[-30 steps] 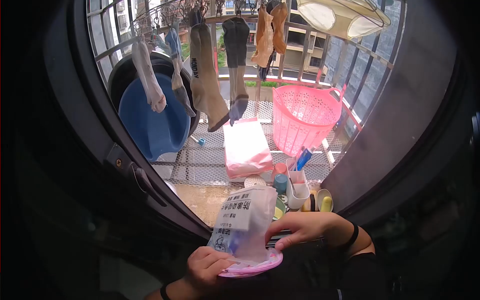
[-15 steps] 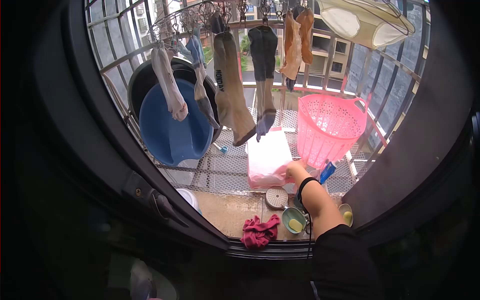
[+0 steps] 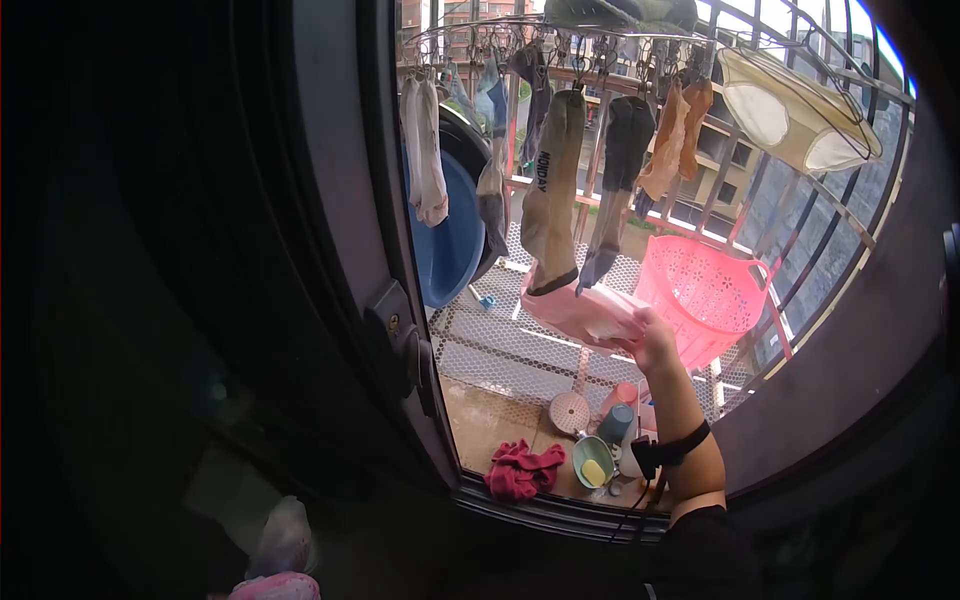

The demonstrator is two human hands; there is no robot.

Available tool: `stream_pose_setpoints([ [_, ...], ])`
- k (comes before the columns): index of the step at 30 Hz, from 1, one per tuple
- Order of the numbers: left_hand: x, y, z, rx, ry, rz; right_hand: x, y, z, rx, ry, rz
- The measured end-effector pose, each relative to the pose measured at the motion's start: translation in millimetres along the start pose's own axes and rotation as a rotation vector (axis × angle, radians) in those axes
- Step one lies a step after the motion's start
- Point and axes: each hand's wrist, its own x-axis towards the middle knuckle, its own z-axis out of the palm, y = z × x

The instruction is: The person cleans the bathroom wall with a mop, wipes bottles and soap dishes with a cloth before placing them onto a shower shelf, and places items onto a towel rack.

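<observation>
My right hand [image 3: 652, 338] grips the right end of a pink and white package [image 3: 578, 312], which is raised and tilted above the mesh floor, behind the hanging socks. A black band circles my right forearm. At the bottom left, in shadow, lies the translucent bag [image 3: 284, 540] with a pink edge [image 3: 275, 587]. My left hand is hardly visible there; its fingers cannot be made out. Just right of the package stands a pink basket [image 3: 705, 295].
Socks [image 3: 555, 185] and other laundry hang from a clip rack. A blue basin [image 3: 445, 235] leans at the left. On the ledge sit a red cloth [image 3: 524, 470], a green soap dish [image 3: 592, 462], a round white disc [image 3: 569, 412] and cups [image 3: 617, 422]. A dark window frame [image 3: 405, 350] borders the left.
My right hand has lifted the package off the mesh floor, and it now tilts. The view has turned left. Earlier, both hands were at the translucent bag, which is now low at the left.
</observation>
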Motion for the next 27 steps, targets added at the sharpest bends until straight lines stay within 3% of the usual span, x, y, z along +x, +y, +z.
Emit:
stream_pose_setpoints([
  [3,6,-9,1,0.025,-0.031,0.2,-83,-38,-12,-0.021,0.084,-0.117],
  [4,5,-13,-2,0.022,-0.053,0.212,-109,-51,-23,0.011,-0.063,-0.153],
  [5,3,-16,-4,0.027,-0.071,0.213,-133,-63,-28,-0.015,-0.064,-0.213],
  [6,7,-11,10,-0.048,0.166,0.24,-159,-68,-26,-0.072,-0.095,-0.373],
  [7,0,-19,4,-0.067,0.14,0.197,-183,-73,-24,-0.108,-0.058,-0.469],
  [10,-29,-33,-26,-0.086,0.065,0.206,-236,-84,-14,-0.189,-0.227,-0.489],
  [18,-194,-137,-133,-0.069,-0.103,0.189,-318,9,185,-0.347,-0.512,-0.429],
  [22,-325,-178,-246,0.104,-0.388,0.02,-398,70,301,-0.289,-0.676,-0.414],
  [27,-426,-189,-391,0.082,-0.34,-0.113,-493,108,436,-0.19,-0.781,-0.416],
])
